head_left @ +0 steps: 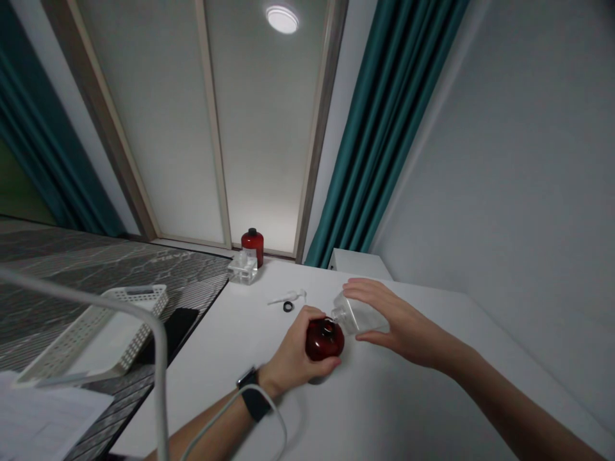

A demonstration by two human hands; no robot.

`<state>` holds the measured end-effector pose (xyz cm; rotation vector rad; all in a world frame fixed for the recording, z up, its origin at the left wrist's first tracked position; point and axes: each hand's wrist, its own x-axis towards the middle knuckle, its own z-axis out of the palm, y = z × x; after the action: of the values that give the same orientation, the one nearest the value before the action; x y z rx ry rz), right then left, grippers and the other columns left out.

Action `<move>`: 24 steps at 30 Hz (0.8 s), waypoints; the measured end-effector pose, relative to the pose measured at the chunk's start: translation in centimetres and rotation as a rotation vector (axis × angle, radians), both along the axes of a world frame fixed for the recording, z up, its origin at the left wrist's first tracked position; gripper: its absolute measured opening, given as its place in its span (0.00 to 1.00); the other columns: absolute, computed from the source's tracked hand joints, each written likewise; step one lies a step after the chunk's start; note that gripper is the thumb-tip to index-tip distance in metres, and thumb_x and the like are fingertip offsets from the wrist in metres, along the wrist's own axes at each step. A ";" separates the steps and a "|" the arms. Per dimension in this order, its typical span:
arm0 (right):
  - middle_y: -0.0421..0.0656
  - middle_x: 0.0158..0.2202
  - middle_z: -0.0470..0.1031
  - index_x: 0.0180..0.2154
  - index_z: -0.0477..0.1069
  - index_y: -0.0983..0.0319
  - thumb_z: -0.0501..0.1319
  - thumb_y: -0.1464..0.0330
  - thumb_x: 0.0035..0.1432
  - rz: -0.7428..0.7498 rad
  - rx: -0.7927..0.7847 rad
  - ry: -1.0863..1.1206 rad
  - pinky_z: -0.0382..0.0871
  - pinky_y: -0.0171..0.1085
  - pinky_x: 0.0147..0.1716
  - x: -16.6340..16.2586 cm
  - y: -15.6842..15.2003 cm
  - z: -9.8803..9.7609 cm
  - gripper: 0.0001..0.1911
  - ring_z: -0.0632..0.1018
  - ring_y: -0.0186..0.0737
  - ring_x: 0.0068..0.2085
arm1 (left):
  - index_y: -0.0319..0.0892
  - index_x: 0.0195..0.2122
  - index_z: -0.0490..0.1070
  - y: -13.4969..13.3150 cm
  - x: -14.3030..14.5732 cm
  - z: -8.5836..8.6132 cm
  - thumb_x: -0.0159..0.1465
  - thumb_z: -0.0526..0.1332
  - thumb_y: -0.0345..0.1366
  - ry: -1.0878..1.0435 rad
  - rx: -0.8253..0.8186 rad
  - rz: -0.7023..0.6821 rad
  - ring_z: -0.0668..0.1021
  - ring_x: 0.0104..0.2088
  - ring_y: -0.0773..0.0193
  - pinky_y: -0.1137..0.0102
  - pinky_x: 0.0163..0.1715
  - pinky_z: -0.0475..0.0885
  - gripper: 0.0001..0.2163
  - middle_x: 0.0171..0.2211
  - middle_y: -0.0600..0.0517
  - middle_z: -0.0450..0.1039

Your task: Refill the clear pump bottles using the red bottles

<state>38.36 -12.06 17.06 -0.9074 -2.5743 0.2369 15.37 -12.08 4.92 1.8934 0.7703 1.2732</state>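
Note:
My left hand [293, 355] is wrapped round a dark red bottle [325, 339] that stands on the white table [384, 410]. Its open mouth faces up. My right hand [394, 317] grips a clear plastic bottle [358, 315], tilted with its neck down against the red bottle's mouth. A smartwatch sits on my left wrist. Behind the hands lie a white pump head [291, 296] and a small black ring [287, 307].
A second red bottle with a black cap [252, 246] and a clear square bottle [243, 267] stand at the table's far edge. A white perforated basket [103, 330] rests on the dark marbled surface at left. Teal curtains hang behind. A white cable crosses the foreground.

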 end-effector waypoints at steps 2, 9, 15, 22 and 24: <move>0.50 0.64 0.63 0.65 0.55 0.54 0.66 0.66 0.60 -0.101 -0.014 0.040 0.61 0.54 0.64 0.5 -0.2 -1.1 0.36 0.64 0.50 0.66 | 0.43 0.50 0.62 0.0 0.0 -0.1 0.51 0.70 0.34 0.002 0.008 0.006 0.72 0.49 0.52 0.57 0.51 0.69 0.27 0.48 0.46 0.67; 0.49 0.61 0.61 0.68 0.46 0.50 0.64 0.68 0.58 -0.319 -0.087 0.317 0.61 0.56 0.64 1.5 -0.4 -6.8 0.43 0.66 0.50 0.63 | 0.44 0.51 0.62 0.0 -0.1 0.0 0.51 0.70 0.37 0.008 0.004 0.004 0.73 0.49 0.51 0.56 0.51 0.69 0.27 0.48 0.45 0.67; 0.48 0.55 0.60 0.64 0.54 0.52 0.63 0.67 0.58 -0.392 -0.191 0.560 0.70 0.54 0.58 1.8 0.6 -12.0 0.36 0.69 0.49 0.59 | 0.44 0.51 0.62 0.4 -0.1 -0.1 0.53 0.70 0.43 0.013 0.015 0.010 0.73 0.48 0.51 0.56 0.51 0.69 0.27 0.47 0.46 0.67; 0.48 0.55 0.58 0.58 0.58 0.53 0.66 0.62 0.56 -0.472 -0.191 0.780 0.71 0.53 0.57 2.6 1.7 -15.5 0.30 0.67 0.51 0.61 | 0.43 0.51 0.63 1.8 0.0 -0.2 0.54 0.69 0.47 0.035 0.031 0.020 0.73 0.49 0.50 0.56 0.51 0.69 0.27 0.48 0.45 0.68; 0.48 0.55 0.59 0.57 0.58 0.53 0.66 0.60 0.56 -0.494 -0.203 0.829 0.71 0.54 0.56 2.6 1.8 -16.0 0.30 0.66 0.51 0.62 | 0.43 0.51 0.62 2.3 0.1 0.0 0.53 0.69 0.45 0.062 0.022 0.016 0.73 0.49 0.49 0.56 0.51 0.69 0.27 0.48 0.44 0.68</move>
<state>41.01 -10.23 1.06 -1.1691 -1.5426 0.5877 15.42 -9.78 4.91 1.9564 0.8078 1.2424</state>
